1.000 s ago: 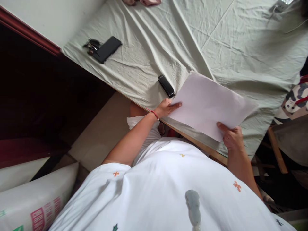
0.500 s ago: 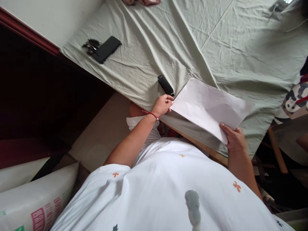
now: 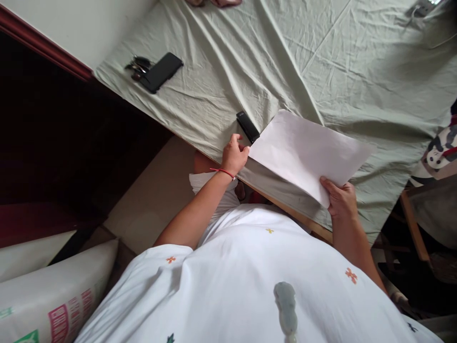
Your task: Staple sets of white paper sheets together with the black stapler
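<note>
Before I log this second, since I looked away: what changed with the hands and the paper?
The left hand let go of the paper's left edge and moved up-left to the small black device. The right hand kept gripping the paper's near corner. Phone, keys and device stayed put.

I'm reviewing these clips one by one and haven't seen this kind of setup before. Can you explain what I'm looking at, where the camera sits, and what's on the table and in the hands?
There is no machine here: a person works with bare hands, and one camera on their head looks down over their white shirt. The right hand grips the near corner of a stack of white paper. The left hand, with a red string on its wrist, is at the paper's left edge, right beside a small black stapler; whether it touches either is unclear. All this is over a table covered by a wrinkled pale green cloth. At the far left corner lie a black phone and keys.
</note>
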A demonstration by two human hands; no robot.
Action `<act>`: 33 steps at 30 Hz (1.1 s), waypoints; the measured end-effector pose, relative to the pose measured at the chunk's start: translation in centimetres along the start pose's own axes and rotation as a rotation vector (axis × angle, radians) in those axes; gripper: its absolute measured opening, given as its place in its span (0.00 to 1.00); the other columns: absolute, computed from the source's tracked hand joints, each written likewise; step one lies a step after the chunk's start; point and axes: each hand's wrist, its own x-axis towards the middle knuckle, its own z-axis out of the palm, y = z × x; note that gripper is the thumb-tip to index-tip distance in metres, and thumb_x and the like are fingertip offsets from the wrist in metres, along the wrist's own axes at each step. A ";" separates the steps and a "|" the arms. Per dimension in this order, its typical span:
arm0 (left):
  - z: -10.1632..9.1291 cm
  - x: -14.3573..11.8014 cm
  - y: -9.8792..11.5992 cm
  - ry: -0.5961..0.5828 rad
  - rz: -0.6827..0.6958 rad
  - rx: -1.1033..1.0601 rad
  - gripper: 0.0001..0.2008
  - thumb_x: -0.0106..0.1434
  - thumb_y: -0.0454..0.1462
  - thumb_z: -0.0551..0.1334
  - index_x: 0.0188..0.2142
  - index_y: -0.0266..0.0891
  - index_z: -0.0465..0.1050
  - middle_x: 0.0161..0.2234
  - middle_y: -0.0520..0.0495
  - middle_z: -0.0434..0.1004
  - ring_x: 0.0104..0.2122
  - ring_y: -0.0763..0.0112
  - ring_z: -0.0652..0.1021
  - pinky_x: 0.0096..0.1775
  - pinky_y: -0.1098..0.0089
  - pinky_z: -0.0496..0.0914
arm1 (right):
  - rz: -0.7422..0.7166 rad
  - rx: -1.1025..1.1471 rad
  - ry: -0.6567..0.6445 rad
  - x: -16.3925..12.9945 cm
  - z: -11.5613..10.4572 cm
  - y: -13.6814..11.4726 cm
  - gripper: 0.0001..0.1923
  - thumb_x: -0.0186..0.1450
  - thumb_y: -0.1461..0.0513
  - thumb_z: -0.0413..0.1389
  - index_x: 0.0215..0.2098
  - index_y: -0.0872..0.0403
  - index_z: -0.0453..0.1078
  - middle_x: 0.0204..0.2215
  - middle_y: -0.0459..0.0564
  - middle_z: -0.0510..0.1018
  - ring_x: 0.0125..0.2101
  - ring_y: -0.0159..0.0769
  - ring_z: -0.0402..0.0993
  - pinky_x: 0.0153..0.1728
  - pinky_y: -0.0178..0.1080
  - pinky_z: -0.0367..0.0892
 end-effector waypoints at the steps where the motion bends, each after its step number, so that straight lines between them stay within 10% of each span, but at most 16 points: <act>1: 0.1 0.1 -0.3 0.036 0.027 0.038 0.17 0.64 0.32 0.64 0.53 0.39 0.68 0.37 0.45 0.82 0.39 0.61 0.83 0.50 0.58 0.77 | -0.004 0.001 0.005 0.0 0.1 0.1 0.20 0.37 0.61 0.76 0.28 0.56 0.78 0.30 0.49 0.85 0.28 0.35 0.78 0.29 0.37 0.78; 7: 0.0 -0.2 -0.9 0.202 0.375 0.182 0.24 0.67 0.33 0.61 0.62 0.41 0.68 0.64 0.36 0.73 0.66 0.54 0.72 0.69 0.52 0.65 | 0.008 0.035 0.044 -0.4 0.6 0.6 0.19 0.38 0.61 0.76 0.27 0.57 0.78 0.29 0.49 0.84 0.28 0.34 0.77 0.28 0.36 0.76; 13: 0.6 -0.8 -1.2 0.073 0.566 0.202 0.27 0.71 0.31 0.51 0.67 0.44 0.68 0.71 0.44 0.66 0.73 0.60 0.62 0.74 0.52 0.55 | -0.055 0.007 0.045 -1.0 1.1 2.4 0.19 0.43 0.58 0.75 0.29 0.57 0.77 0.29 0.49 0.83 0.28 0.34 0.77 0.30 0.36 0.75; 33: 0.6 -1.4 -0.7 0.055 0.454 0.246 0.32 0.65 0.30 0.52 0.68 0.45 0.68 0.70 0.45 0.69 0.71 0.62 0.66 0.74 0.54 0.55 | -0.121 0.025 0.152 -1.9 1.7 3.6 0.19 0.46 0.56 0.74 0.32 0.56 0.77 0.31 0.49 0.82 0.31 0.33 0.76 0.32 0.35 0.76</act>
